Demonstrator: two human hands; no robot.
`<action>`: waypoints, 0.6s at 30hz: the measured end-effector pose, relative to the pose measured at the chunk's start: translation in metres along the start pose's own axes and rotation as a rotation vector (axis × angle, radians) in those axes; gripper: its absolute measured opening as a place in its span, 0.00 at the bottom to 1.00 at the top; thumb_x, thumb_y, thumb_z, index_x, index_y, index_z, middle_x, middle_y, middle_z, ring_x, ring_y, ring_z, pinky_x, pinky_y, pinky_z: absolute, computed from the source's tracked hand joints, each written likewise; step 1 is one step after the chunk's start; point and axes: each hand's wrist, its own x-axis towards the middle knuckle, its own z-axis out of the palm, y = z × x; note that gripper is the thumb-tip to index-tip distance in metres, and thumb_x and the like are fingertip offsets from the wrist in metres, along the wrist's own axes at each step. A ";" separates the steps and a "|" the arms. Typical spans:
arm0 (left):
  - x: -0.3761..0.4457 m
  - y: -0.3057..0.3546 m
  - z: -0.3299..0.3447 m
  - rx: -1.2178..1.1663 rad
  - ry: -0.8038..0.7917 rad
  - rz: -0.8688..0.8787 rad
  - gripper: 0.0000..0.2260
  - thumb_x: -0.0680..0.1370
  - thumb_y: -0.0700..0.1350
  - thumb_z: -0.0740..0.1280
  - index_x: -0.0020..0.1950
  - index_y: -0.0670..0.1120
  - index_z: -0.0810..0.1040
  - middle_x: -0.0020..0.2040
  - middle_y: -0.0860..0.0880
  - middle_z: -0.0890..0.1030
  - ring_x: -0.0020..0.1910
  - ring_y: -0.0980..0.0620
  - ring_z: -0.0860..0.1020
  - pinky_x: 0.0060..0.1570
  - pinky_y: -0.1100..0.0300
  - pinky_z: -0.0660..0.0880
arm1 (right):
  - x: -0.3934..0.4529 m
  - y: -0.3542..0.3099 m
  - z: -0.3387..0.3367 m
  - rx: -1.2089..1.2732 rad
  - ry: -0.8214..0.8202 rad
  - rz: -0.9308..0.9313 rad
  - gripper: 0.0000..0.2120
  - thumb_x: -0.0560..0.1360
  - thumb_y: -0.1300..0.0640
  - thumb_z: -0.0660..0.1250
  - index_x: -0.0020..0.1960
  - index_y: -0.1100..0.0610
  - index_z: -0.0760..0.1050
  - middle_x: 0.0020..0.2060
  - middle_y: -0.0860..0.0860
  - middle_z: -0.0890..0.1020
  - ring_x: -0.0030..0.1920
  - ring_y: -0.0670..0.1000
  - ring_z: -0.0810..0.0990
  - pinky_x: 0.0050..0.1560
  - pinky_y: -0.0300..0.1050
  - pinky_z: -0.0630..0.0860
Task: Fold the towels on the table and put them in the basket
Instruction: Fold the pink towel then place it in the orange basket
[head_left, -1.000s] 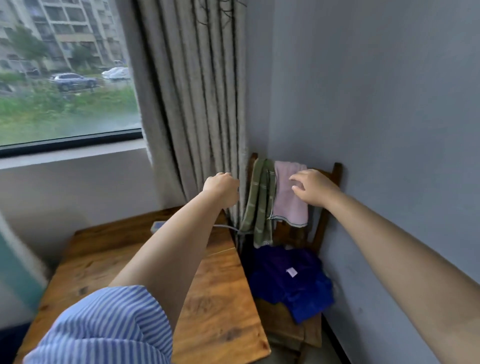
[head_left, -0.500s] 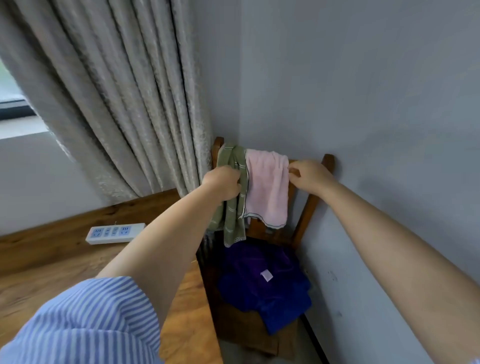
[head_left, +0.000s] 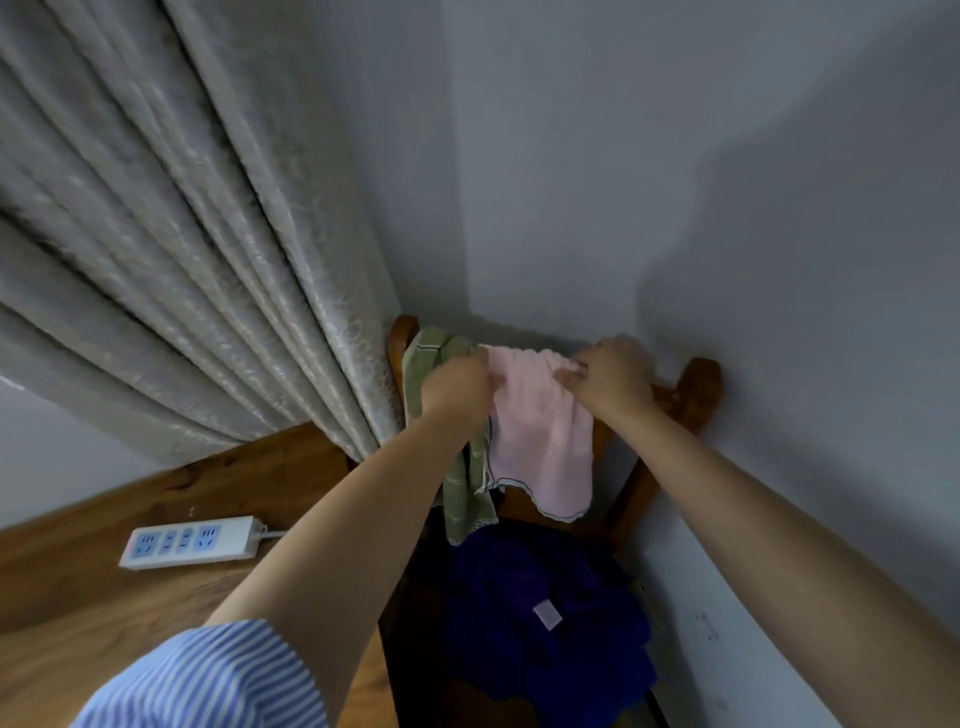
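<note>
A pink towel (head_left: 540, 441) hangs over the backrest of a wooden chair (head_left: 696, 384) in the room corner. My left hand (head_left: 457, 384) grips its upper left edge and my right hand (head_left: 608, 376) pinches its upper right edge. A green striped towel (head_left: 462, 493) hangs beside it on the left, partly hidden behind my left hand. A dark blue towel (head_left: 540, 623) with a small white label lies crumpled on the chair seat. No basket is in view.
A wooden table (head_left: 104, 597) stands at lower left with a white power strip (head_left: 192, 543) on it. A grey curtain (head_left: 182, 234) hangs at left, touching the chair. Grey walls meet close behind the chair.
The view came closer to the chair. My left hand shifted from the green towel to the pink towel's left edge, and both hands now hold the pink towel's top.
</note>
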 end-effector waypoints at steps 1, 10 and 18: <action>0.003 0.000 0.001 0.011 0.018 0.017 0.13 0.81 0.44 0.55 0.63 0.41 0.70 0.57 0.40 0.78 0.55 0.41 0.77 0.48 0.53 0.73 | 0.002 0.001 0.004 0.051 0.010 0.017 0.16 0.77 0.55 0.60 0.37 0.63 0.78 0.38 0.56 0.77 0.41 0.55 0.76 0.45 0.41 0.67; 0.005 0.001 -0.004 0.143 0.053 0.119 0.12 0.81 0.39 0.53 0.59 0.40 0.74 0.59 0.42 0.77 0.58 0.43 0.75 0.50 0.55 0.71 | -0.003 0.003 0.013 0.033 0.100 0.024 0.19 0.77 0.61 0.57 0.28 0.53 0.63 0.31 0.50 0.69 0.39 0.50 0.68 0.46 0.43 0.59; -0.007 0.016 -0.023 -0.156 0.107 0.129 0.11 0.79 0.36 0.56 0.56 0.37 0.76 0.57 0.39 0.78 0.56 0.42 0.75 0.49 0.57 0.70 | -0.019 0.013 -0.007 0.331 0.224 0.036 0.10 0.75 0.67 0.60 0.40 0.63 0.79 0.39 0.60 0.79 0.40 0.54 0.75 0.37 0.39 0.62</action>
